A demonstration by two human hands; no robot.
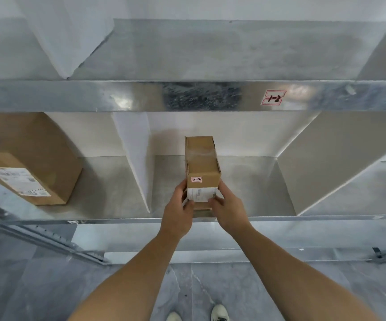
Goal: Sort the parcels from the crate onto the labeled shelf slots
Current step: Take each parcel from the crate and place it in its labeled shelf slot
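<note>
Both hands, left hand (179, 209) and right hand (228, 209), grip the near end of a small parcel (202, 167), fingers curled round its sides. It reaches into the lower shelf's (252, 188) middle slot. A larger box (25, 158) sits in the left slot. Above, a label (273, 97) marks the upper shelf edge.

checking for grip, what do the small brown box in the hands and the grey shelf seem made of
The small brown box looks like cardboard, matte, with folded tab edges and clear tape across it. The grey shelf is seemingly galvanised sheet metal, its front edge shiny with mottled reflections.
</note>
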